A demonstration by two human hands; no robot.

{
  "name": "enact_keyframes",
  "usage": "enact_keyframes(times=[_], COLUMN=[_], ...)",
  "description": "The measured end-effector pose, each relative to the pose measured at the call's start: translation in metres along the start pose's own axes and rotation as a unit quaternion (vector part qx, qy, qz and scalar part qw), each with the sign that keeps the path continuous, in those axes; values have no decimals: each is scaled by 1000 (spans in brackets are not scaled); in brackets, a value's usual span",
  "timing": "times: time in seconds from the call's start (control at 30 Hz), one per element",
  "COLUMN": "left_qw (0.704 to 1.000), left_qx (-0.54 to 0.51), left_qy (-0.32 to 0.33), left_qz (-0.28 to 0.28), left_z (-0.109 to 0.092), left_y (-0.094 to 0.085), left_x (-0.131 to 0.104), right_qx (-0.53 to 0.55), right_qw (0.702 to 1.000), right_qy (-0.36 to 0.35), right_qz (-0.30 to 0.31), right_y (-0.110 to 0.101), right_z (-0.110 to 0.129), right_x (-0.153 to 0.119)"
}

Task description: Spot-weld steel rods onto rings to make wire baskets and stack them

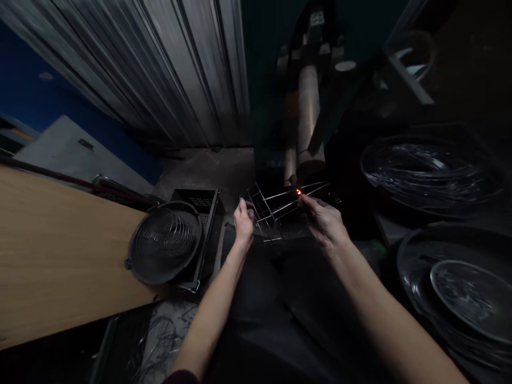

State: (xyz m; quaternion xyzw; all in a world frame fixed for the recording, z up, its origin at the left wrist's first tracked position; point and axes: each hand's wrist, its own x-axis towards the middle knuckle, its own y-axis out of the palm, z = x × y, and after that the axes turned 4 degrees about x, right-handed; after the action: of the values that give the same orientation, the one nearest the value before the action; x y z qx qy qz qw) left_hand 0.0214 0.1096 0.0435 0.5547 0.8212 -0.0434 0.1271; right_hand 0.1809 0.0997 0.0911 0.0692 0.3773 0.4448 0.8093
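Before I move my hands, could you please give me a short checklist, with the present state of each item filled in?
1. Left fingers hold the wire frame: ok, at its left side.
2. Right fingers grip the wire frame too: cannot tell, the contact is too dark.
3. Right fingers away from the glowing spot: not ok, it is right at the fingertips.
4. Left fingers away from the glowing spot: ok, clearly apart.
5. Fingers covered: not ok, those in view are bare.
6. Round pan with wire rings apart from the left fingers: ok, it stands off to their left.
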Motion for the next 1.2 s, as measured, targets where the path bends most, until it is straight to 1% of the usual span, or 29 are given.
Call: enact_keyframes(times=[0.13, 0.23, 0.33, 0.47, 0.57, 0.6, 0.67, 0.73, 0.8, 0.87, 0.9, 0.93, 0.97, 1.0, 1.03, 1.1, 1.13, 1.17, 1.2], left_qw=[999, 998, 997, 996, 997, 997, 997, 998, 998, 997, 994, 987, 976, 959, 940, 896, 877, 869, 877], left_qx=[-35, -57, -70, -72, -63, -59, -49, -41, -20, 29, 64, 102, 138, 168, 191, 217, 222, 221, 209], left_qy=[-14, -32, -32, -33, -19, -12, -2, 6, 24, 60, 88, 124, 170, 220, 266, 339, 361, 369, 363], left_qz=[-14, -21, -22, -38, -47, -50, -54, -53, -50, -38, -25, -7, 22, 60, 99, 190, 228, 245, 235], left_z=[-1, -2, -5, -10, -14, -15, -16, -15, -10, 2, 10, 20, 31, 42, 53, 70, 76, 79, 79], left_y=[2, 4, 5, 5, 5, 5, 5, 2, -5, -16, -23, -30, -37, -43, -49, -58, -62, -67, -72], left_x=[-1, 1, 6, 10, 11, 12, 13, 13, 9, -3, -11, -21, -31, -42, -51, -65, -69, -71, -71], right_qx=[4, 14, 18, 20, 0, -21, -93, -193, -293, -369, -400, -430, -460, -490, -515, -535, -531, -520, -507], right_qw=[1000, 1000, 999, 999, 1000, 999, 991, 963, 914, 853, 822, 794, 772, 760, 758, 776, 790, 802, 812], right_qy=[12, 12, 2, 13, -8, -27, -72, -130, -206, -297, -337, -364, -373, -363, -334, -240, -194, -158, -134], right_qz=[9, -8, -28, -26, -10, 6, 62, 134, 189, 219, 227, 230, 229, 226, 222, 231, 239, 248, 255], right_y=[-8, -19, -28, -32, -30, -30, -27, -25, -21, -16, -14, -12, -10, -9, -10, -16, -21, -28, -35], right_z=[-1, -1, 1, 3, -1, -3, -9, -13, -15, -11, -8, -5, -2, 0, 2, 1, -2, -6, -10], right_x=[-2, -4, -4, -5, -9, -13, -26, -44, -61, -71, -71, -68, -62, -54, -44, -27, -20, -16, -14])
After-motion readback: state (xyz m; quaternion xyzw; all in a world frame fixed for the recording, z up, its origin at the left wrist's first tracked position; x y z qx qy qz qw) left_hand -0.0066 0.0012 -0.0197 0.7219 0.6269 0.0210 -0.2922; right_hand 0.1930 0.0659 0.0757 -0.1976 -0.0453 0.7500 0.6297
